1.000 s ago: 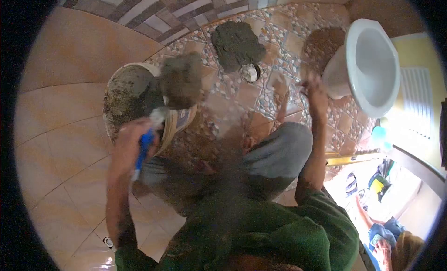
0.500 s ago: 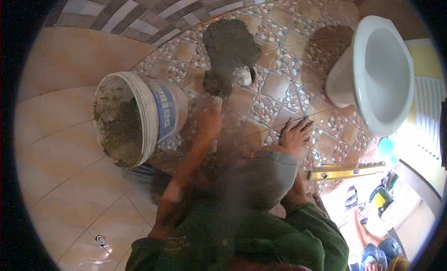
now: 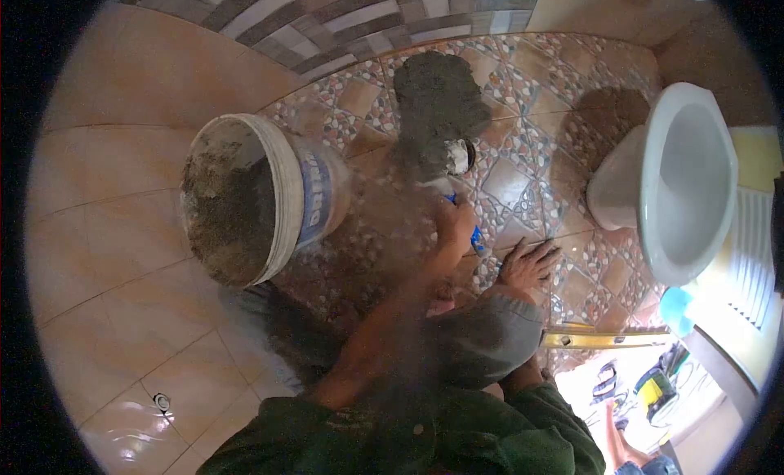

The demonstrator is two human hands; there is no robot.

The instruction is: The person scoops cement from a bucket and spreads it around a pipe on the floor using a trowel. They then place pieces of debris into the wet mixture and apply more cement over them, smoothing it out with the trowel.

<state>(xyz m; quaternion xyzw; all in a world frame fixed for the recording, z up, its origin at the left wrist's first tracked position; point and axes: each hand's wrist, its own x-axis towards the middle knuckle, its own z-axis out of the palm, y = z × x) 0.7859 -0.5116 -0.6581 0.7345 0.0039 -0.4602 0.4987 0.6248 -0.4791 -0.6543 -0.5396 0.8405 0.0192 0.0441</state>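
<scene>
My left hand (image 3: 456, 227) is closed around the blue handle of a trowel (image 3: 476, 236). The trowel's blade points up toward a patch of dark wet mortar (image 3: 441, 95) on the tiled floor. Beside the mortar's lower edge is a round hole (image 3: 469, 156) with white material at its rim. My right hand (image 3: 527, 264) lies flat on the pebble-patterned tiles, fingers spread, holding nothing. To the left, a white bucket (image 3: 282, 197) with a blue label lies tilted, its mouth facing left and grey-brown mortar inside.
A white toilet bowl (image 3: 690, 189) stands at the right. Below it, a yellow spirit level (image 3: 604, 339) lies on the floor near a blue-green object (image 3: 676, 310). At the lower right are tools and another person's bare leg (image 3: 614, 442). My knee is between my arms.
My left hand has moved right, from near the bucket to below the hole, and the blue handle now shows. The view has shifted. My right hand stays flat on the floor.
</scene>
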